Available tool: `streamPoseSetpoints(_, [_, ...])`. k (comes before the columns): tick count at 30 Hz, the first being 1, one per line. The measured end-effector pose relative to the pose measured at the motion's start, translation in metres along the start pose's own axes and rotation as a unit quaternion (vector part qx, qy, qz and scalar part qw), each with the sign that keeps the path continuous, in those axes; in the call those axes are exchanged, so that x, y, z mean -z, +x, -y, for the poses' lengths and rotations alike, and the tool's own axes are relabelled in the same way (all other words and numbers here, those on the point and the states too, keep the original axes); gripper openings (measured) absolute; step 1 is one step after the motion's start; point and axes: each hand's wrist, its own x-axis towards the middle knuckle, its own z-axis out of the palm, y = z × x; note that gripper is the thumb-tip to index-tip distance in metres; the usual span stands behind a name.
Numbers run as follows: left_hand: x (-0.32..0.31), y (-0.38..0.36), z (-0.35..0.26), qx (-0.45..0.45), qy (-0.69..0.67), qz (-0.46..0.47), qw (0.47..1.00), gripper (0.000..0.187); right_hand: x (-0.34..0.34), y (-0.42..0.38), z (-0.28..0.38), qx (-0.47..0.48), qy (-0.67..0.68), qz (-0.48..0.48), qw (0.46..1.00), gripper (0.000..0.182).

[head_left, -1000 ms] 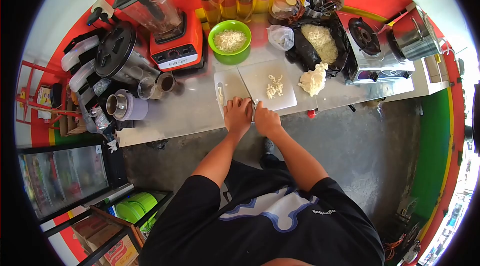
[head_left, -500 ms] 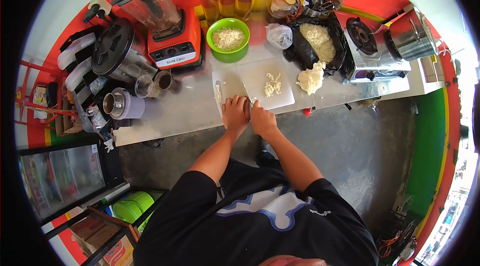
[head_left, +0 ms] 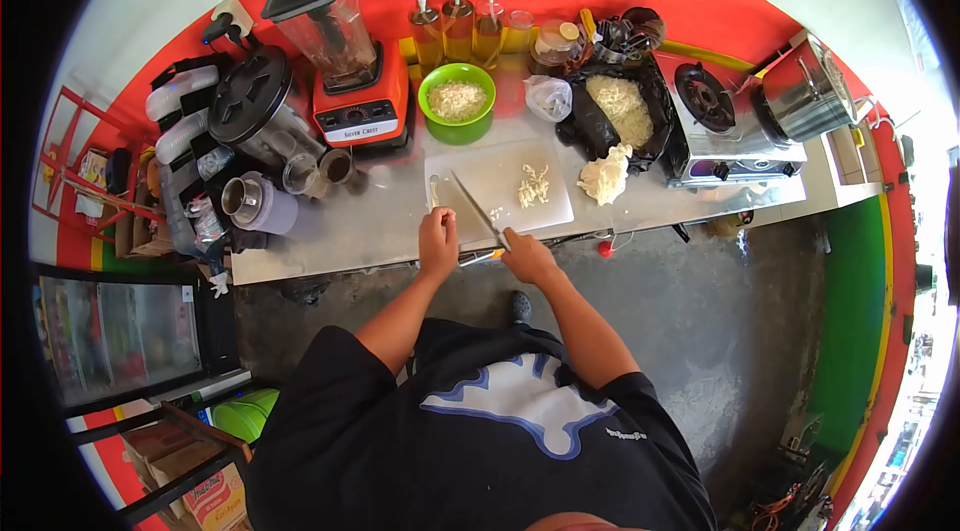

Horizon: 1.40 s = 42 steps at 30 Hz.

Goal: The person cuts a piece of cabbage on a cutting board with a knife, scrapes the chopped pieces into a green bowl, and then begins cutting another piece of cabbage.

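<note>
A knife [head_left: 476, 201] lies in the grip of my right hand [head_left: 527, 256], its blade slanting up and left over the white cutting board [head_left: 490, 161]. My left hand [head_left: 438, 236] is closed at the board's lower left corner; what its fingers hold, if anything, is too small to name. Just above it a thin pale strip [head_left: 434, 191] rests by the board's handle slot. Chopped pale pieces [head_left: 534, 186] form a small heap on the board's right half. Right of the board sits a larger pale lump [head_left: 604, 175].
Behind the board stands a green bowl [head_left: 458, 131] of shredded pale food. A red blender [head_left: 361, 109] and a lidded jug [head_left: 250, 96] are at the left. To the right are a black-lined container [head_left: 655, 111] of pale shreds and a stove [head_left: 735, 146].
My left hand has moved left and down, away from the knife. My right hand has shifted slightly down, and the blade now shows uncovered. The camera view has shifted a little.
</note>
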Motion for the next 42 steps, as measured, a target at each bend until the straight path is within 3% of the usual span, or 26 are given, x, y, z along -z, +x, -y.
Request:
streamPoseSetpoints(2, [0.013, 0.002, 0.011, -0.070, 0.120, -0.039, 0.990, 0.017, 0.009, -0.004, -0.012, 0.000, 0.002, -0.008, 1.000, 0.038])
streamPoseSetpoints(5, [0.030, 0.013, 0.011, -0.024, 0.236, -0.065, 0.969, 0.026, 0.022, 0.001, -0.037, -0.022, 0.001, -0.029, 0.999, 0.039])
streamPoseSetpoints(9, [0.032, 0.024, 0.022, 0.052, 0.232, -0.029, 0.971, 0.037, 0.033, 0.000, -0.059, -0.028, 0.031, -0.087, 0.995, 0.037])
streamPoseSetpoints(13, [0.027, 0.028, 0.025, 0.130, 0.225, -0.006, 0.966, 0.031, 0.041, -0.005, -0.066, 0.020, -0.003, -0.061, 0.998, 0.037])
streamPoseSetpoints(15, [0.021, 0.028, 0.021, 0.166, 0.195, -0.006, 0.967, 0.026, 0.045, -0.008, -0.072, 0.097, -0.015, -0.025, 0.995, 0.038])
streamPoseSetpoints(17, [0.014, 0.027, 0.010, 0.196, 0.221, -0.056, 0.954, 0.019, 0.048, -0.010, -0.081, 0.099, -0.022, -0.015, 0.995, 0.039])
streamPoseSetpoints(21, [0.010, 0.025, 0.010, 0.201, 0.235, -0.030, 0.951, 0.016, 0.054, -0.005, -0.099, 0.051, 0.013, -0.012, 0.999, 0.036])
streamPoseSetpoints(23, [0.011, 0.030, 0.008, 0.134, 0.264, -0.024, 0.955, 0.014, 0.052, 0.002, -0.106, 0.045, 0.044, -0.027, 0.998, 0.036])
streamPoseSetpoints(24, [0.011, 0.032, 0.002, 0.143, 0.270, -0.025, 0.952, 0.014, 0.050, 0.006, -0.109, 0.035, 0.069, -0.048, 0.996, 0.035])
streamPoseSetpoints(26, [0.007, 0.032, -0.020, 0.098, 0.160, -0.024, 0.982, 0.010, 0.043, 0.006, -0.109, 0.041, 0.102, -0.059, 0.992, 0.034])
streamPoseSetpoints(30, [-0.013, 0.031, -0.059, 0.101, 0.074, 0.037, 0.991, 0.004, 0.040, 0.004, -0.102, 0.016, 0.126, -0.090, 0.988, 0.032])
streamPoseSetpoints(34, [-0.035, 0.021, -0.075, 0.116, 0.006, 0.070, 0.991, 0.004, 0.040, 0.007, -0.106, 0.007, 0.104, -0.062, 0.993, 0.031])
streamPoseSetpoints(39, [-0.037, 0.014, -0.054, 0.098, 0.070, 0.159, 0.980, 0.013, 0.042, 0.003, -0.093, -0.014, 0.070, -0.082, 0.994, 0.031])
streamPoseSetpoints(42, [-0.032, 0.016, -0.059, -0.033, 0.162, 0.125, 0.978, 0.033, 0.046, 0.001, -0.083, -0.037, 0.022, -0.074, 0.996, 0.030])
